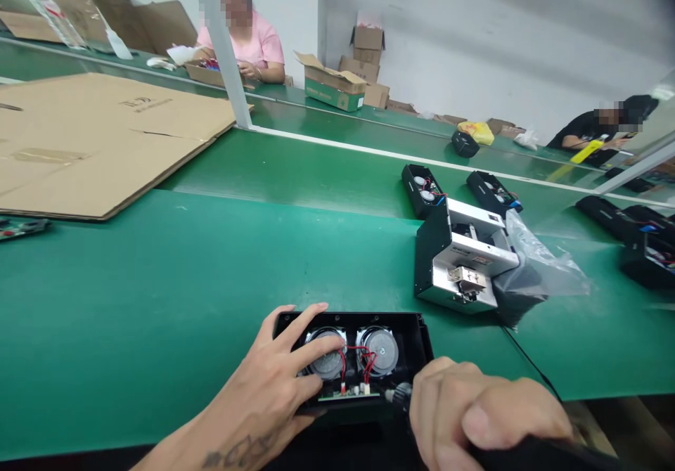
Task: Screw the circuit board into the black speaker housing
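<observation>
A black speaker box (414, 344) lies open at the table's near edge. Two round speakers (380, 351) sit inside it, with red wires (368, 365) running to a thin circuit board (348, 395) along the near side. My left hand (290, 369) holds the box by its left end, fingers spread over the rim and the left speaker. In my right hand (474, 411) is a black electric screwdriver (401, 395), gripped in closed fingers. Its tip points left at the right end of the circuit board; whether it touches a screw cannot be made out.
A silver and black screw feeder (464, 256) stands to the right, beside a clear plastic bag (543, 260). More speaker boxes (422, 190) lie behind it and at far right. Flat cardboard (105, 144) covers the left back. Two people (264, 46) work across the tables.
</observation>
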A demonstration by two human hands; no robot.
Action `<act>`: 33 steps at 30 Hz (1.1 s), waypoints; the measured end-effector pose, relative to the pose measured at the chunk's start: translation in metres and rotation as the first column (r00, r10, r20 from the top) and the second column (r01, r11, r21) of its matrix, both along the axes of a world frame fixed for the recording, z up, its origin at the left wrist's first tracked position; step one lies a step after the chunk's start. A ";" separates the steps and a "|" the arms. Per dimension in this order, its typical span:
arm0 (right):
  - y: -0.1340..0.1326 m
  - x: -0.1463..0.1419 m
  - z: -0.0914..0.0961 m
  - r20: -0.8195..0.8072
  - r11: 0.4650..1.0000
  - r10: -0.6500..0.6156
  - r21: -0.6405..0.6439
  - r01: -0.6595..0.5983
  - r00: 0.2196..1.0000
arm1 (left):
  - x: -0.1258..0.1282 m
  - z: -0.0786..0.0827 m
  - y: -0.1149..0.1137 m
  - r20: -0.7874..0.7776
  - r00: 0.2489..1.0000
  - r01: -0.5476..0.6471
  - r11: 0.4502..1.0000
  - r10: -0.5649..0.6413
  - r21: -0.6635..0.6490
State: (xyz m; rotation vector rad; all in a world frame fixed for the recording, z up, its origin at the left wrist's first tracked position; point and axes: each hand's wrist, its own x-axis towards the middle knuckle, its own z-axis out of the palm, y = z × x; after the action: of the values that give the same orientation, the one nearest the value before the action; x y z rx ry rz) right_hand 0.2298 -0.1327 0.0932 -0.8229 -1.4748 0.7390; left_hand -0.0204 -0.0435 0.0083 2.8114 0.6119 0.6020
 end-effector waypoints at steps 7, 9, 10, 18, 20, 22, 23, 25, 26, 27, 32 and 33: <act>-0.004 -0.014 0.009 -0.099 0.980 -0.199 -0.005 0.199 0.975 | -0.001 -0.006 0.005 0.033 0.999 -0.003 1.000 0.003 -0.006; 0.003 -0.001 0.025 -0.242 0.934 -0.358 -0.089 0.346 0.902 | 0.001 -0.004 0.006 0.041 0.999 -0.012 0.999 0.014 -0.037; 0.010 0.010 0.034 -0.328 0.890 -0.451 -0.091 0.448 0.830 | 0.002 -0.003 0.007 0.041 0.999 -0.015 0.999 0.017 -0.049; 0.084 0.092 0.039 -0.208 0.528 -0.815 0.119 0.841 0.541 | 0.004 0.000 0.006 0.058 0.998 -0.027 0.998 0.030 -0.060; 0.089 0.097 0.032 -0.155 0.557 -0.810 0.099 0.824 0.566 | 0.002 -0.003 0.005 0.049 0.998 -0.029 0.998 0.033 -0.063; 0.090 0.098 0.031 -0.127 0.585 -0.797 0.084 0.807 0.591 | 0.002 -0.004 0.005 0.038 0.999 -0.026 0.998 0.028 -0.064; 0.089 0.098 0.031 -0.117 0.610 -0.781 0.062 0.790 0.613 | 0.001 -0.004 0.005 0.038 0.999 -0.022 0.998 0.025 -0.064; 0.084 0.096 0.031 -0.081 0.680 -0.732 -0.029 0.733 0.676 | 0.002 -0.002 0.005 0.045 0.999 -0.017 0.998 0.020 -0.064; 0.079 0.094 0.030 -0.055 0.715 -0.699 -0.094 0.693 0.713 | 0.002 -0.001 0.006 0.045 0.999 -0.014 0.998 0.017 -0.065; 0.074 0.093 0.026 -0.033 0.741 -0.664 -0.164 0.651 0.747 | 0.002 0.000 0.006 0.043 0.999 -0.013 0.998 0.016 -0.066; 0.035 0.089 0.002 -0.120 0.785 -0.570 -0.373 0.495 0.813 | 0.003 0.003 0.005 0.019 1.000 -0.012 0.998 0.013 -0.063; 0.029 0.090 0.001 -0.154 0.786 -0.575 -0.376 0.490 0.804 | 0.003 0.003 0.005 0.019 1.000 -0.014 0.998 0.015 -0.061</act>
State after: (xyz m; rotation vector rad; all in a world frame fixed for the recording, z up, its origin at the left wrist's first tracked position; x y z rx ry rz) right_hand 0.3202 -0.1042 0.0941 -1.2768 -0.8175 0.6195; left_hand -0.0176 -0.0384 0.0109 2.7435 0.6363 0.6016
